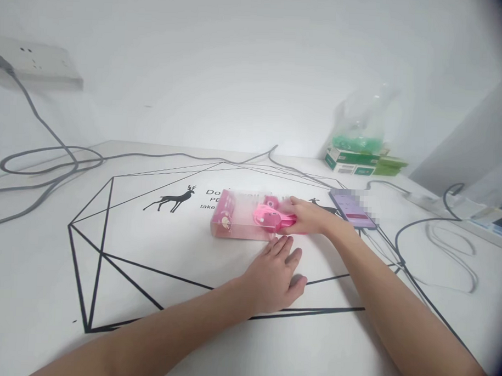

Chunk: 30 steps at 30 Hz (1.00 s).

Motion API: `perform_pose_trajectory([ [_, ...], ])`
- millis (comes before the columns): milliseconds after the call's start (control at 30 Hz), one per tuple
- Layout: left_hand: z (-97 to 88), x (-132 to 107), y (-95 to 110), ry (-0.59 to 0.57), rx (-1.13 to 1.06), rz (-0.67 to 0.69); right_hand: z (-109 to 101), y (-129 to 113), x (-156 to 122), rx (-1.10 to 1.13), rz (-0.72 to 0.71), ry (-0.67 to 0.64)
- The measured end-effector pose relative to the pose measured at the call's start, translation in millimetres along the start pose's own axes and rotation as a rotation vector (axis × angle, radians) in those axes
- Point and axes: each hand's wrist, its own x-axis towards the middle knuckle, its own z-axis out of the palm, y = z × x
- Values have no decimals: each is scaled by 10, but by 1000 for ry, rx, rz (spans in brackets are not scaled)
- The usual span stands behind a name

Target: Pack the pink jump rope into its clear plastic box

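Observation:
A clear plastic box with a pink printed end (223, 217) lies on its side at the middle of the table. My right hand (305, 216) reaches over the box's right end, fingers closed round a bright pink plastic item (270, 217) with a rounded head. That item appears to be in or over the right part of the box; which of the two, and its kind, I cannot tell. My left hand (275, 276) rests palm down on the table just in front of the box, fingers spread, holding nothing. Its fingertips come close to the box's front edge.
A phone (353, 208) lies right of my right hand. Green and white boxes (353, 160) with a plastic bag (360, 123) on top stand by the wall. Grey cables (173, 155) run along the back and loop at the left; a power strip (427, 204) is at right.

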Motion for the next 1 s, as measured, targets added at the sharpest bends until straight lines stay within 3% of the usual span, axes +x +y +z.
perform_pose_trajectory([
  [667, 13, 1, 8, 8, 20, -1, -38, 149, -64, -4, 92, -4],
  [1000, -141, -1, 67, -19, -20, -3, -268, 216, -215, 96, 141, 13],
])
